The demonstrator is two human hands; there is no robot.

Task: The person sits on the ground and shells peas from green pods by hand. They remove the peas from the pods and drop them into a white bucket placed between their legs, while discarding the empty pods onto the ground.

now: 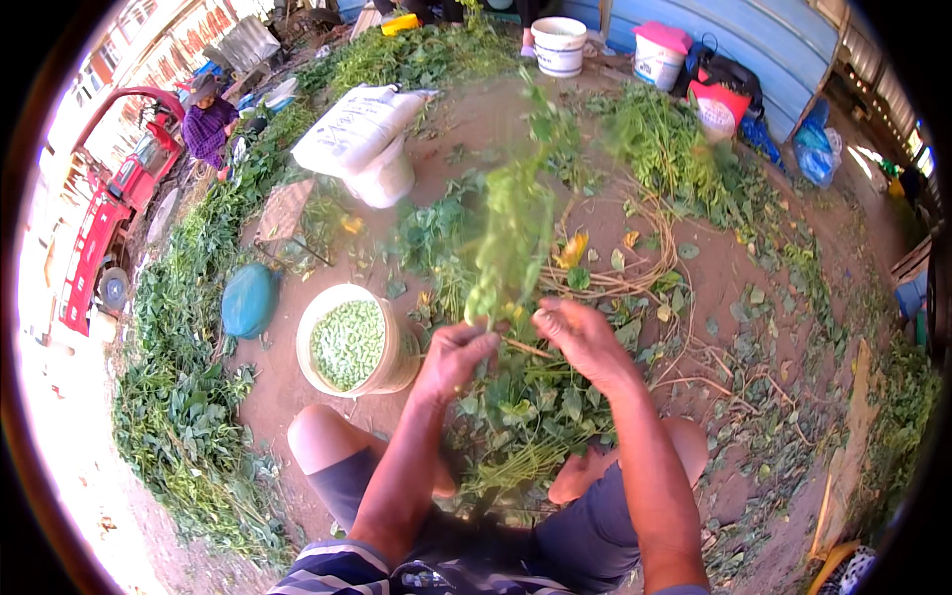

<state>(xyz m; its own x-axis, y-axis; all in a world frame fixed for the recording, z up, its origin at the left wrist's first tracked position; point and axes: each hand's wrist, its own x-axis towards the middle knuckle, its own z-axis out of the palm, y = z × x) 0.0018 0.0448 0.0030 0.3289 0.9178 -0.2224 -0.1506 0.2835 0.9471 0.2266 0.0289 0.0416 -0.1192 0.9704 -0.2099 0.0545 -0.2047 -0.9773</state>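
My left hand (455,358) grips the lower end of a green bean-like plant (506,238), whose leafy top stretches away from me and is blurred. To the right of that stem, my right hand (584,343) is raised with its fingers curled; whether something small is pinched in them is not clear. A thin brown stalk (529,347) shows between the two hands. Left of my left hand, a white bucket (401,364) holds many small green beans or pods (348,344). Cut leafy plants (528,405) lie heaped on the ground between my legs.
A teal round cushion or stool (250,300) sits beyond the bucket. A full white sack (361,126) rests on another bucket (383,178). Bare vines (639,271) lie to the right. A seated person (207,123) is near a red vehicle (111,216). More buckets (558,48) stand by the blue wall (714,37).
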